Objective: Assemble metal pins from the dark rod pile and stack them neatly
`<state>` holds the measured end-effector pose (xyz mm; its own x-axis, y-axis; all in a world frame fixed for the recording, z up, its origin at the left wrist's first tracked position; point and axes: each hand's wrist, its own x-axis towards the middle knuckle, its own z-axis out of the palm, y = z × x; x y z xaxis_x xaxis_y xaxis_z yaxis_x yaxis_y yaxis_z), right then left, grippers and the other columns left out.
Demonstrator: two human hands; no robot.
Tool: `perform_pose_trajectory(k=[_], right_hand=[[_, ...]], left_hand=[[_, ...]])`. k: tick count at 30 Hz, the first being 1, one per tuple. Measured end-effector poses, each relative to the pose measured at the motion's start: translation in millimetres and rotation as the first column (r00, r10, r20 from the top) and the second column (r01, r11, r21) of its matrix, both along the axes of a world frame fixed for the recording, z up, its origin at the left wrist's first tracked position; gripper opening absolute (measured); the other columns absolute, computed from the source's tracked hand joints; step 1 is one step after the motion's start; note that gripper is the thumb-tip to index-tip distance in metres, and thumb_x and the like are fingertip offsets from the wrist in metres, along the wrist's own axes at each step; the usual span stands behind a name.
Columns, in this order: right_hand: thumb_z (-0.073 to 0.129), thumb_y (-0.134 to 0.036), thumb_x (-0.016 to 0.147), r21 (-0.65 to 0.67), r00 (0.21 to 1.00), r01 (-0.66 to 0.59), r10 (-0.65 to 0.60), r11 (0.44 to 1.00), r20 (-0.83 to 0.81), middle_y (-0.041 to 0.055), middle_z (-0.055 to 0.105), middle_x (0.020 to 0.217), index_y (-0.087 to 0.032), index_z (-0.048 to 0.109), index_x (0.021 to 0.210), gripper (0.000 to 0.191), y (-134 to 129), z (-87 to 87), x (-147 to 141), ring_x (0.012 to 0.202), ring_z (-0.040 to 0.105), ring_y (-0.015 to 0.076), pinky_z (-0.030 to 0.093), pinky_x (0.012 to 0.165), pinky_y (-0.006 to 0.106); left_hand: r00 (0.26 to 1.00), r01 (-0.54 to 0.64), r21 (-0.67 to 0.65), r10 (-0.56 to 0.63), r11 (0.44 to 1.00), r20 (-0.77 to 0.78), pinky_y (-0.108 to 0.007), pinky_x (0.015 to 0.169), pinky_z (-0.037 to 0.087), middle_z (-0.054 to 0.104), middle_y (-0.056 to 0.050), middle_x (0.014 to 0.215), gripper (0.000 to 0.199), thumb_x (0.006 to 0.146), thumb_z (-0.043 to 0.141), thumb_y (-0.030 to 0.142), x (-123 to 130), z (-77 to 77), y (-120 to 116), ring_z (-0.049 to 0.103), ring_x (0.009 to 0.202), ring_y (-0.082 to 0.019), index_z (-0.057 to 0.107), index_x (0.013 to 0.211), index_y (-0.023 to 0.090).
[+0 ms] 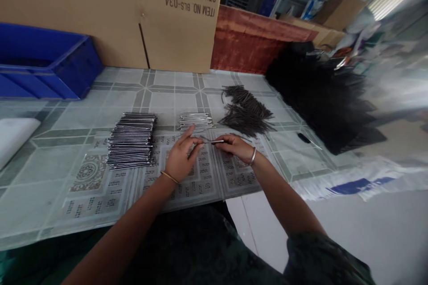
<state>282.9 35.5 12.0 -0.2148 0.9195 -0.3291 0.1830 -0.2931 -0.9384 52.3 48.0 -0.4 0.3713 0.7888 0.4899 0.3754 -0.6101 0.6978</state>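
Left hand (180,158) and right hand (236,148) each keep a narrow grip, thumb and fingers pinching a slim pale rod (216,141) between them, on the wearer's side of a small silver pile (195,121). Left of that pile, on a counter (174,98) with a tile-patterned covering, lies a stack of ribbed metallic rods (132,142); right of it, thin dark strips (247,116). Beyond it stands printed brown cardboard (180,40); beyond and left, a blue crate (73,67).

Gold bangle (170,177) and silver bangle (253,156) accompany dark clothing (200,245)
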Motion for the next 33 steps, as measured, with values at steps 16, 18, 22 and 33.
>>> perform_pose_trajectory(k=[16, 18, 22, 33], right_hand=[[0.079, -0.037, 0.069, 0.263, 0.987, -0.017, -0.025, 0.965, 0.156, 0.0032, 0.069, 0.086, -0.016, 0.071, 0.093, 0.033, 14.2, -18.1, 13.6, 0.071, 0.057, 0.0122, 0.046, 0.067, 0.026], [0.076, -0.037, 0.073, 0.418, 0.964, -0.044, -0.071, 0.908, 0.255, 0.0043, 0.069, 0.088, -0.016, 0.071, 0.092, 0.028, 14.8, -17.9, 14.4, 0.076, 0.059, 0.0139, 0.048, 0.076, 0.029], [0.064, -0.042, 0.086, 0.419, 0.932, -0.267, 0.122, 0.868, 0.341, 0.0053, 0.070, 0.094, -0.019, 0.070, 0.110, 0.034, 8.2, -12.7, 18.4, 0.086, 0.063, 0.0167, 0.050, 0.081, 0.030], [0.060, -0.029, 0.093, 0.672, 0.821, -0.262, -0.206, 0.693, 0.533, 0.0060, 0.073, 0.094, -0.021, 0.074, 0.100, 0.018, 8.8, -16.4, 23.9, 0.087, 0.067, 0.0175, 0.051, 0.082, 0.029]], left_hand=[[0.871, 0.005, -0.595, 0.288, 0.804, 0.397, -0.029, 0.075, 0.053, 0.071, -0.004, 0.081, 0.033, 0.068, 0.078, 0.040, 32.0, -5.7, 11.4, 0.064, 0.074, -0.015, 0.071, 0.088, 0.015], [0.820, 0.030, -0.665, 0.361, 0.746, 0.443, -0.030, 0.075, 0.053, 0.071, -0.004, 0.080, 0.038, 0.065, 0.080, 0.041, 36.8, -6.5, 10.7, 0.064, 0.073, -0.015, 0.069, 0.089, 0.014], [0.785, 0.041, -0.698, 0.409, 0.715, 0.465, -0.029, 0.074, 0.052, 0.070, -0.003, 0.078, 0.041, 0.062, 0.080, 0.042, 41.1, -8.1, 9.2, 0.064, 0.072, -0.015, 0.069, 0.089, 0.014], [0.710, 0.071, -0.743, 0.489, 0.666, 0.506, -0.026, 0.067, 0.050, 0.069, -0.002, 0.073, 0.039, 0.056, 0.084, 0.039, 48.5, -8.8, 8.7, 0.063, 0.068, -0.014, 0.071, 0.084, 0.015]])
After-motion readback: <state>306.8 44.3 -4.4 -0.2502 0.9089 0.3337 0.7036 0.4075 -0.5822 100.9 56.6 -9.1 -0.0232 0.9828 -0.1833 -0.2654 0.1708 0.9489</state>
